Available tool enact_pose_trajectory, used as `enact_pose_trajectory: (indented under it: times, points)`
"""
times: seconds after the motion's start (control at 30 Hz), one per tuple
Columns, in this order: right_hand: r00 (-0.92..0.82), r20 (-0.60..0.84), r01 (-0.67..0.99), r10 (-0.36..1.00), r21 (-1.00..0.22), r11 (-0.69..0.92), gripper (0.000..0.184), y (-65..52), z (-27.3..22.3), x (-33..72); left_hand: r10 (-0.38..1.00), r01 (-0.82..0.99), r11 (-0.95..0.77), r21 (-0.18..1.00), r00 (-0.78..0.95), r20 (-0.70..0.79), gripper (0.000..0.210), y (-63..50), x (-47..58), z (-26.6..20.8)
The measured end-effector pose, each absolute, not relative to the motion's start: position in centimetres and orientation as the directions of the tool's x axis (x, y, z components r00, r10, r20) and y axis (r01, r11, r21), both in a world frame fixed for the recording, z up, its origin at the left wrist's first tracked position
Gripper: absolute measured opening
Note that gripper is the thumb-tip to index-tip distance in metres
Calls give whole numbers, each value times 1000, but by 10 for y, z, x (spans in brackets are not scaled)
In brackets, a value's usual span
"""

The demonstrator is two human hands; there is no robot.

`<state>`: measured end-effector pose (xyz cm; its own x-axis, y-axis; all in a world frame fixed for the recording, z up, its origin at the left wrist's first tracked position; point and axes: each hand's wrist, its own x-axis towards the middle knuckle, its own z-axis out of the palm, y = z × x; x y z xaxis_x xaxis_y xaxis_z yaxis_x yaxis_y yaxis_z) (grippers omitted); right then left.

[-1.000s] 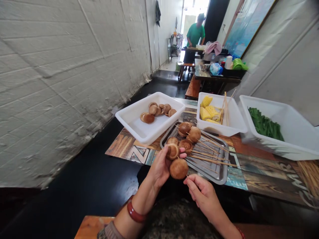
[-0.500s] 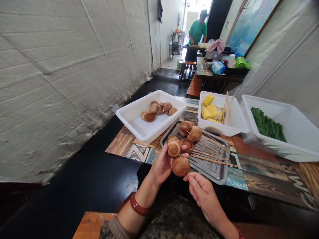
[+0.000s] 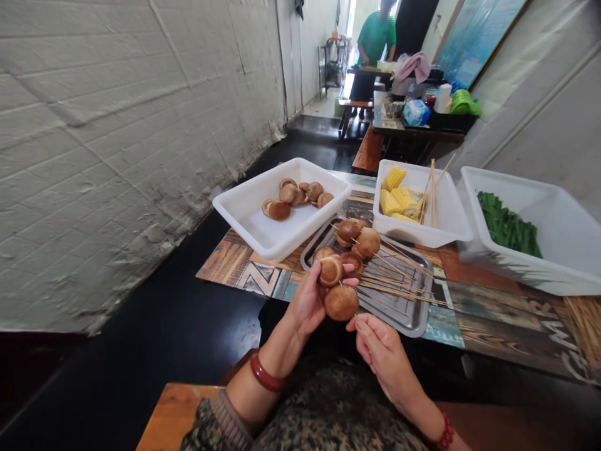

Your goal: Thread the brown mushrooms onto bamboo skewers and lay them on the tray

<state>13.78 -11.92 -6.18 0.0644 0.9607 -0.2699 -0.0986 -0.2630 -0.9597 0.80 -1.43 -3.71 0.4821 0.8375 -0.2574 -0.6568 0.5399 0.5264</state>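
Note:
My left hand (image 3: 307,304) is closed around a brown mushroom (image 3: 330,272), its pale underside rim showing. Just below it, a second mushroom (image 3: 341,303) sits on a thin skewer. Between thumb and fingertips, my right hand (image 3: 378,344) pinches that skewer close under the lower cap; most of the stick is hidden by the hand. Beyond my hands lies a metal tray (image 3: 419,326) bearing several skewered mushrooms (image 3: 366,243), their sticks (image 3: 399,288) pointing right. More loose mushrooms (image 3: 291,193) rest in a white tub (image 3: 239,216) at the far left.
A white tub (image 3: 434,238) holds corn pieces (image 3: 397,197) and upright sticks. Right of it, another tub (image 3: 570,219) contains green leaves (image 3: 509,225). Loose sticks (image 3: 585,326) lie at the table's right edge. A person in green (image 3: 375,39) stands at a far table.
The view has tipped slightly down, so the far tables and tubs appear shifted. Both hands keep their grip on the mushroom and skewer, with little movement between them.

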Motion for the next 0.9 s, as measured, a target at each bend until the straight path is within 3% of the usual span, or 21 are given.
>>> enact_pose_trajectory:
  times: [0.23, 0.47, 0.63, 0.8, 0.9]
  points:
    - [75, -288, -128, 955, -952, -278, 40, -114, -60, 137, 855, -638, 511, 576, 446, -265, 44, -16, 8, -37]
    - [-45, -297, -270, 954, -915, -298, 35, -106, -58, 145, 825, -696, 562, 447, 508, -245, 60, -16, 6, -38]
    - [-66, -285, -316, 956, -903, -291, 33, -101, -58, 141, 797, -699, 599, 389, 566, -211, 57, -21, 12, -45]
    - [-40, -211, -116, 977, -970, -214, 41, -95, -59, 143, 812, -676, 582, 453, 517, -272, 49, -20, 9, -36]
    - [27, 0, 152, 1000, -988, -4, 37, -90, -55, 162, 855, -673, 518, 528, 407, -320, 46, -14, 3, -29]
